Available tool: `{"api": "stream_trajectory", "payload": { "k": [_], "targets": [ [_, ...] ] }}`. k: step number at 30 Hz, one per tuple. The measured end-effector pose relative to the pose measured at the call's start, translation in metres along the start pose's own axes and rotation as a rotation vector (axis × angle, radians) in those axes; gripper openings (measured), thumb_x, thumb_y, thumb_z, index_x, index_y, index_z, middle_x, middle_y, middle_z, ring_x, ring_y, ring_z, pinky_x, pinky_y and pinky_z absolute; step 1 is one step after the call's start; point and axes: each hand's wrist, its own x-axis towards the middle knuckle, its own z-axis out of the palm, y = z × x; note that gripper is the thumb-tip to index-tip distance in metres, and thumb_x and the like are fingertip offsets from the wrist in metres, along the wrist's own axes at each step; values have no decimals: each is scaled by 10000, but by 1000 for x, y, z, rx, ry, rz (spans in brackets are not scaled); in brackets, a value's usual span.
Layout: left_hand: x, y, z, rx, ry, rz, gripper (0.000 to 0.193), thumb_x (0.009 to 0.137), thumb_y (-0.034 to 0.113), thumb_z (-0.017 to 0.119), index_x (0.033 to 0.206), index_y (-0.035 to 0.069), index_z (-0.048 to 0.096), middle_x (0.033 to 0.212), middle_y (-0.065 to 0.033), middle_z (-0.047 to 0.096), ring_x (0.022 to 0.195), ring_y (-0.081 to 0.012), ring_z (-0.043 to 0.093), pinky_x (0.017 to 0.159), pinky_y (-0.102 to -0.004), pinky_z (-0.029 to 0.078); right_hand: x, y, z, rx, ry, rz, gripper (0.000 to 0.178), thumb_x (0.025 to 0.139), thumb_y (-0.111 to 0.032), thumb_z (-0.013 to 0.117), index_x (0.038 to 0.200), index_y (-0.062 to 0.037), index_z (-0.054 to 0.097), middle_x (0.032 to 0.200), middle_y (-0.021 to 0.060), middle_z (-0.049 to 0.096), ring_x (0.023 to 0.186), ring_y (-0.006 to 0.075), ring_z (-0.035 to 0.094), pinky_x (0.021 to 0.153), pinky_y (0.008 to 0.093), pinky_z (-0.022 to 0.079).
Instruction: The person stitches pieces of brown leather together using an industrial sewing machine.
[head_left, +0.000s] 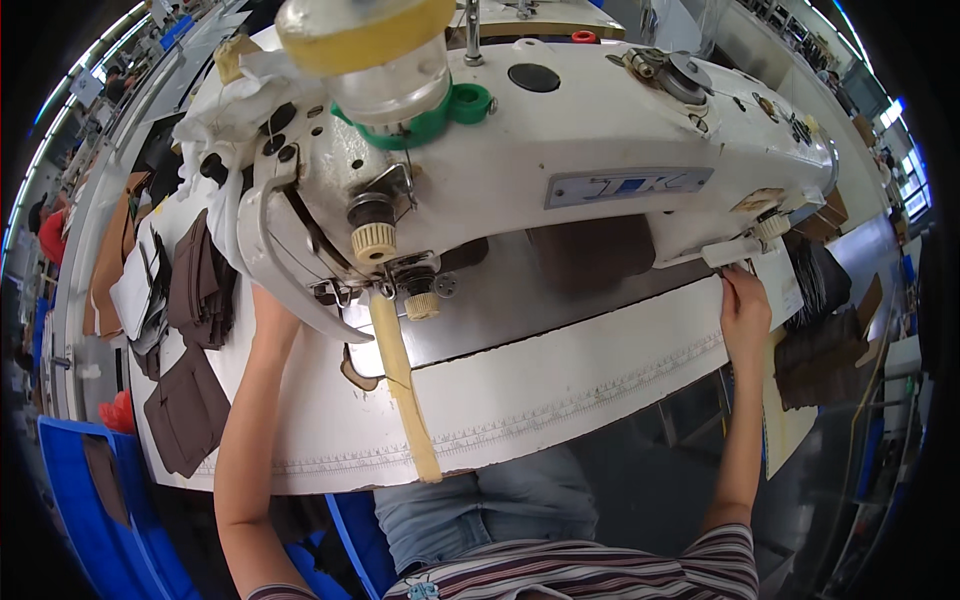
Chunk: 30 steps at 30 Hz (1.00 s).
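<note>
A white sewing machine (490, 180) spans the view in front of me. My left hand (272, 308) reaches in behind the left end of the machine head; only its wrist side shows and the fingers are hidden. Under the machine arm lies a dark brown piece (595, 250), seen in part. My right hand (746, 310) is at the right end, its fingers bent together just below a white lever (731, 251). What the fingertips hold, if anything, does not show clearly. A yellow tape strip (402, 395) hangs from the needle area to the table's front edge.
Stacked brown pieces (200, 285) and a single brown piece (187, 410) lie at the left of the white table (560, 395). More brown pieces (825, 360) and a black bag (818, 280) are at the right. Blue bins (95, 500) stand below left.
</note>
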Motion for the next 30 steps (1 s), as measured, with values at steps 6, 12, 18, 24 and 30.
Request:
{"api": "stream_trajectory", "payload": {
  "k": [6, 12, 18, 24, 30],
  "targets": [
    [27, 0, 16, 53, 178, 188, 193, 858, 101, 601, 1042, 43, 607, 848, -128, 646, 713, -323, 618, 662, -399, 504, 42, -139, -4, 360, 83, -499, 194, 755, -28, 716, 947, -22, 688, 955, 103, 697, 912, 276, 673, 804, 350, 544],
    [30, 28, 3, 397, 429, 322, 184, 893, 156, 599, 1061, 83, 583, 828, -155, 623, 658, -361, 608, 610, -427, 506, 76, -171, 11, 450, -226, -557, 192, 755, -122, 751, 927, -39, 730, 1010, 126, 710, 1004, 274, 671, 842, 358, 550],
    [-50, 58, -130, 211, 599, -105, 158, 950, 164, 571, 965, 7, 551, 739, -197, 594, 581, -293, 535, 582, -352, 447, 84, -150, 5, 510, -399, -475, 196, 761, -76, 728, 942, 1, 714, 1035, 171, 696, 1006, 331, 660, 878, 391, 517],
    [-155, -52, -257, 501, 588, -499, 263, 943, 256, 593, 1009, 4, 560, 756, -185, 626, 671, -283, 608, 649, -380, 465, 84, -164, 7, 485, -374, -541, 210, 828, 1, 614, 1028, 6, 677, 1037, 163, 688, 970, 344, 652, 876, 398, 499],
    [-153, -83, -247, 1169, 524, -416, 501, 871, 246, 665, 1296, 64, 472, 1088, -187, 600, 1019, -337, 587, 823, -440, 464, 73, -151, 11, 376, -35, -582, 225, 787, 29, 609, 1006, 44, 662, 1050, 183, 673, 920, 355, 666, 824, 373, 524]
  ]
}}
